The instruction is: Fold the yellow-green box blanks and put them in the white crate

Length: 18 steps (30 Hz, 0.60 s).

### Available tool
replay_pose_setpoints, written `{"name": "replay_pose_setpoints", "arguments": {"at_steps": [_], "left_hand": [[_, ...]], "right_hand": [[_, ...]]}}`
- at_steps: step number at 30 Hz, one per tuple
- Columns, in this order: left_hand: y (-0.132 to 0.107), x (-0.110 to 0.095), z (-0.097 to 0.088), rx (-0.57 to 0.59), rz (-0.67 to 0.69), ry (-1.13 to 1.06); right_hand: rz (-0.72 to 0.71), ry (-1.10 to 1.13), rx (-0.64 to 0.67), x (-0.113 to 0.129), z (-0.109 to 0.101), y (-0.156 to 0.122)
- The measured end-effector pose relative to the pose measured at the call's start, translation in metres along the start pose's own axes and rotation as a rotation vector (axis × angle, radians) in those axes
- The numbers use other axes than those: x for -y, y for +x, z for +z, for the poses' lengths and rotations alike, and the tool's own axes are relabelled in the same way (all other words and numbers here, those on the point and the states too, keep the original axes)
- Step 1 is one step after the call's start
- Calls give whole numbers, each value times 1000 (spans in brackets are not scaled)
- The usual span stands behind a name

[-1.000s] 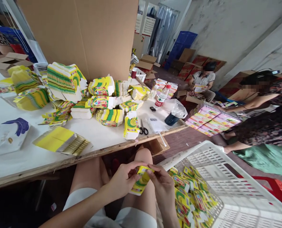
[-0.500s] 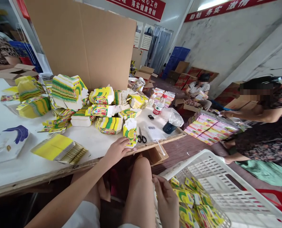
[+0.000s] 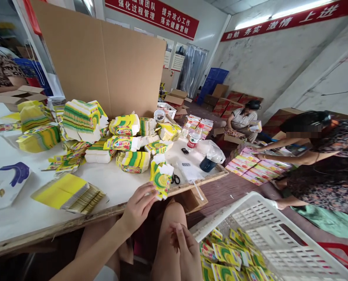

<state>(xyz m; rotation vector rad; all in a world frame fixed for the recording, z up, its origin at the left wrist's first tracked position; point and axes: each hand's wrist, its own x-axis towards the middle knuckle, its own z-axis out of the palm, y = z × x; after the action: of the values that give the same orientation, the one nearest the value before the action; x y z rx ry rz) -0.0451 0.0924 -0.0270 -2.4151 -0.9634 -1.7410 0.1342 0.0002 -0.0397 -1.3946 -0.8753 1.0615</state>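
Note:
My left hand (image 3: 141,203) pinches a small flat yellow-and-green carton (image 3: 161,177) at the table's front edge. The carton is raised and tilted, with white flaps at its top. Above my knee is my right hand (image 3: 185,248), its fingers loosely curled and apart from the thumb, with nothing visible in them. To its right a white plastic basket (image 3: 282,230) holds several yellow-green cartons (image 3: 227,253). On the table behind my left hand lie stacks of similar flat cartons (image 3: 133,161).
Black scissors (image 3: 176,179) lie right of the held carton. Beyond are a water bottle (image 3: 194,138), a dark cup (image 3: 207,164) under plastic, and a tall cardboard sheet (image 3: 127,70). A yellow bundle (image 3: 68,191) sits at left. One person bends over pink boxes (image 3: 253,168); another sits farther back.
My left hand has lifted the carton off the table and tilted it towards me. My right hand has moved left from the basket's edge to above my knee.

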Motion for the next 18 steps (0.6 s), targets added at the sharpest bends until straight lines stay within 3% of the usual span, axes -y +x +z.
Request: {"name": "replay_pose_setpoints", "arguments": {"at_steps": [4, 7, 9, 12, 15, 18], "left_hand": [[-17, -37, -12, 194, 125, -157], [-35, -55, -17, 316, 65, -303], [-41, -61, -18, 233, -107, -399], [-33, -64, -21, 84, -603, -708], [-12, -65, -26, 153, -1026, -1192], [-1, -66, -33, 246, -1138, -1443]], "right_hand": [[94, 263, -20, 6, 7, 0], [136, 364, 50, 19, 12, 0], [123, 347, 113, 25, 14, -1], [84, 286, 287, 22, 17, -5], [82, 282, 408, 10, 25, -12], [118, 298, 410, -4, 32, -20]]}}
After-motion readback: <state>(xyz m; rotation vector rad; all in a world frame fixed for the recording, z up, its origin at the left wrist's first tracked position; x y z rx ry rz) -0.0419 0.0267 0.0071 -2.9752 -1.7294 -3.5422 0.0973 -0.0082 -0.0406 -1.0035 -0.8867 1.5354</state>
